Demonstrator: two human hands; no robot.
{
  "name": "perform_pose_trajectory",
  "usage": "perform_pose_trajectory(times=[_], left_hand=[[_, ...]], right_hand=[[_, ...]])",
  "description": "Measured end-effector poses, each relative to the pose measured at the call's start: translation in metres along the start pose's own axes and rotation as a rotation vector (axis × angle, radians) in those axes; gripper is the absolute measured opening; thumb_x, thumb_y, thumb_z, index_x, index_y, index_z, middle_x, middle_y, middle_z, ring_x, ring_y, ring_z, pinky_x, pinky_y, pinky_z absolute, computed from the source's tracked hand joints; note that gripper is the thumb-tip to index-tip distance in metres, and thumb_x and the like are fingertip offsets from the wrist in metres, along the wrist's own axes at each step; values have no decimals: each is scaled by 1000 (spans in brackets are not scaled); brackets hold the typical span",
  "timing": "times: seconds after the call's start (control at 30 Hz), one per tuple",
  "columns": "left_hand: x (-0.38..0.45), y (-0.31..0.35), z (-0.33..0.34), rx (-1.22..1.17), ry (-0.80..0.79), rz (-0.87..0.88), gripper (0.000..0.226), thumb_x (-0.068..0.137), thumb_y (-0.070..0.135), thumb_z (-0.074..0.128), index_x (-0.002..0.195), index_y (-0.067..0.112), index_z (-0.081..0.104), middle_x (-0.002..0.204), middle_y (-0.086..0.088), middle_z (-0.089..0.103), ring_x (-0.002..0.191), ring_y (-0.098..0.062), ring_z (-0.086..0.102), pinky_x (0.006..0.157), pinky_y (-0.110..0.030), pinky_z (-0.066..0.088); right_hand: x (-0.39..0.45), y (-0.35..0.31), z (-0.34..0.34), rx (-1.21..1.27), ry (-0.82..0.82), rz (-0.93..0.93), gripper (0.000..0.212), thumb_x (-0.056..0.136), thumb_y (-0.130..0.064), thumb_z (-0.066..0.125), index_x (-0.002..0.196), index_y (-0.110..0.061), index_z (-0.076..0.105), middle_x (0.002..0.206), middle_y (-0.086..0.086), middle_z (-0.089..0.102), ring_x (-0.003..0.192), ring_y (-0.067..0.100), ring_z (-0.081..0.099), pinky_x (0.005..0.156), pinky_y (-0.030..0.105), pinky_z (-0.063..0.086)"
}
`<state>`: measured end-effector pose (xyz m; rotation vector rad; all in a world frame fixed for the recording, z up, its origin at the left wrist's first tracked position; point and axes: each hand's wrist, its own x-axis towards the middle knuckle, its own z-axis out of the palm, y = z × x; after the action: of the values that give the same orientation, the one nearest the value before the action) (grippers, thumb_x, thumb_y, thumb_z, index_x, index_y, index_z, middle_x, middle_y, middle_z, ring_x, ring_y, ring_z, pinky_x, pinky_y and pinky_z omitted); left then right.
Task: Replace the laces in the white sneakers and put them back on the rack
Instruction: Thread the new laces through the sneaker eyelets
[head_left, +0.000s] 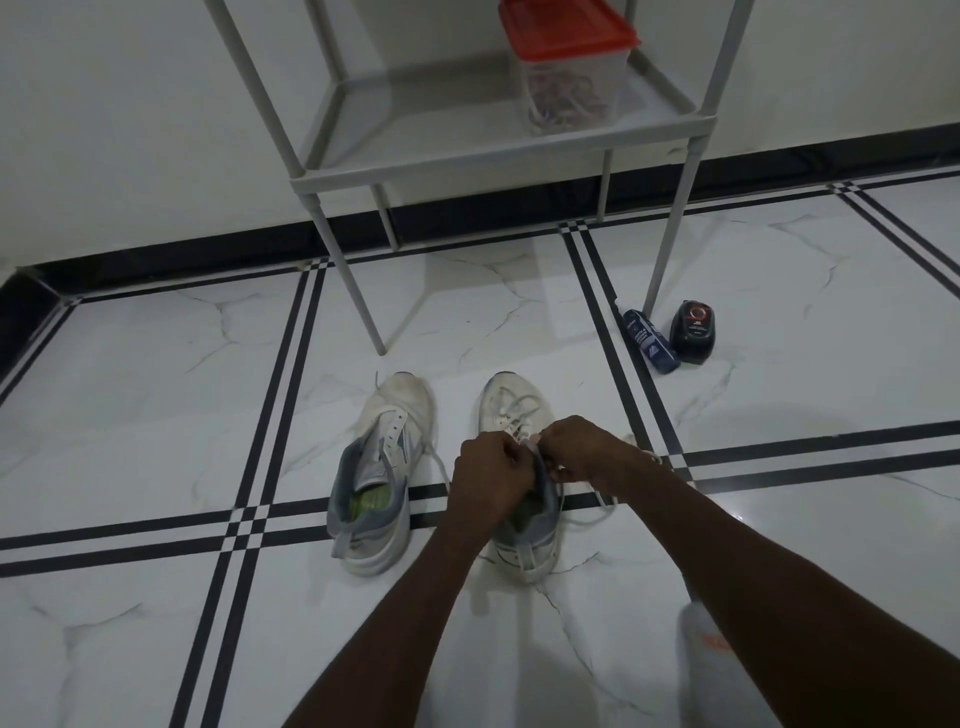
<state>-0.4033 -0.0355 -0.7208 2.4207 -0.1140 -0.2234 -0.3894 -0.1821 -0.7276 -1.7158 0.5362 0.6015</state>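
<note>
- The right sneaker (519, 467) stands on the white floor (156, 389), toe pointing at the rack. It has a white lace (511, 410) crossed through its front holes.
- Both hands meet over the top of this shoe, near its tongue.
- The left hand (491, 475) has its fingers curled in, and it seems to pinch the lace, but the fingertips are hidden, so the hold is hard to be sure of.
- The right hand (582, 449) has its fingers curled too — it pinches a bit of the white lace at the top holes.
- Loose lace ends (605, 506) lie on the floor just right of this shoe.
- The left sneaker (382, 473) stands just beside it, on the left. Its holes look bare, and its tongue is pulled open. A thin white lace (441, 462) lies along its right side.
- Past the shoes stands the grey rack (498, 150). Its low shelf holds a clear box with a red lid (566, 67) — inside is a tangle of thin, string-like things.
- By the rack's right leg a blue tube (650, 340) lies on the floor, and a small black pot (692, 328) sits just beside it.
- A white thing with a red mark (701, 654) shows at the bottom right, partly behind the right arm. I cannot tell what it is.
</note>
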Motion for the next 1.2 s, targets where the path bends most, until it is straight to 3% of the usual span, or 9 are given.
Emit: perform_pose_trajectory(times=[0.1,0.23,0.43,0.57,0.73,0.87,0.97,1.1,1.2], left_hand=[[-5,0,-1,-5,-35,31,34,93,39,61,76,15,78,64,-1,70,61,-15,66,63,-33,55],[-8,0,0,-10,-36,-3,32,88,38,60,72,15,78,61,-2,69,59,-15,65,59,-33,56],[-6,-2,-1,-77,-30,-26,29,88,29,65,68,12,77,58,-5,68,60,-17,67,64,-35,58],[-3,-3,-1,-107,-39,-27,26,88,31,68,76,12,81,66,-5,73,65,-15,70,69,-35,59],[-4,-6,-3,-113,-35,-3,29,89,33,69,76,10,80,67,-7,73,67,-18,70,68,-38,57],[-4,-7,-3,-140,-46,-38,26,81,32,67,72,11,79,63,-6,72,65,-17,70,69,-40,58],[-4,-6,-3,-136,-47,-40,22,83,30,69,74,13,80,64,-4,72,65,-14,70,70,-38,59],[-2,-6,-3,-130,-46,-32,21,84,29,70,75,13,81,64,-4,73,64,-14,70,70,-37,59],[-4,-5,-6,-114,-46,-6,23,87,30,71,78,12,82,67,-6,74,66,-18,71,70,-37,59]], right_hand=[[-6,-2,-1,9,-20,-94,20,95,-7,53,79,-7,64,80,14,62,78,24,59,87,46,57],[-8,-3,-10,-61,42,-172,21,99,-13,53,83,-2,61,82,18,64,77,27,64,83,51,59],[-4,-9,-59,-60,788,-295,7,91,-1,54,91,-7,57,105,23,63,93,35,62,79,42,53],[-5,4,-31,-426,410,-552,32,85,-14,74,116,-10,67,114,4,61,101,17,60,93,32,47],[-3,13,-5,-744,249,-595,20,89,-21,64,85,-6,78,87,12,74,84,27,68,80,35,52],[2,2,-40,-707,722,-480,23,93,-15,50,87,-3,69,81,8,62,78,23,62,62,24,41],[3,-3,-81,-679,1057,-338,18,89,-8,59,103,1,68,99,17,66,90,29,64,70,23,44],[-1,2,-53,-772,636,-529,49,84,-26,73,131,-16,61,131,10,54,121,33,48,99,42,45],[-4,10,-8,-940,295,-539,29,91,-25,63,119,-17,70,121,6,59,117,29,48,97,41,44]])
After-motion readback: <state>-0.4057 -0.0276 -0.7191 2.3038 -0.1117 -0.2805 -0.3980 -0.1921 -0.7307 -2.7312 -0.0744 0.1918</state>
